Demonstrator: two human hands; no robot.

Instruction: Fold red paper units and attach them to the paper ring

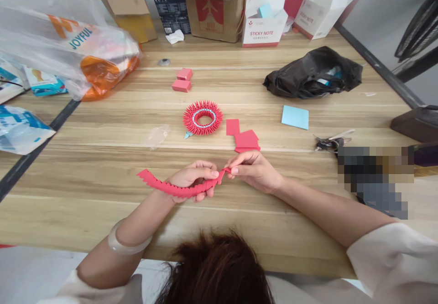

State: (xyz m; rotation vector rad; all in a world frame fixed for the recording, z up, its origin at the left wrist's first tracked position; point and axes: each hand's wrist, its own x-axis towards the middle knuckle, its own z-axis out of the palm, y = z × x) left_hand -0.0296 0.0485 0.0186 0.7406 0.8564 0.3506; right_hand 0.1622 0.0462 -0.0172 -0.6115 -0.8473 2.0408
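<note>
A curved chain of folded red paper pieces [181, 191] lies across my left hand [198, 176], which grips it near its right end. The chain's other end sticks out to the left past my wrist. Between the thumb and fingers of my right hand [251, 169] is a small folded red paper piece [227, 170], held against the chain's right tip. Whether the two are joined I cannot tell. Beyond my hands sits a ring of folded red paper [186, 118] with a light blue inner band. Loose red paper sheets [247, 140] lie just past my right hand.
Two red paper stacks [181, 85] and a light blue pad [294, 117] lie farther back. A black plastic bag [311, 76] is at the right, a large clear bag [102, 48] at the left. Cardboard boxes [219, 19] and a sticky note box [262, 34] line the back.
</note>
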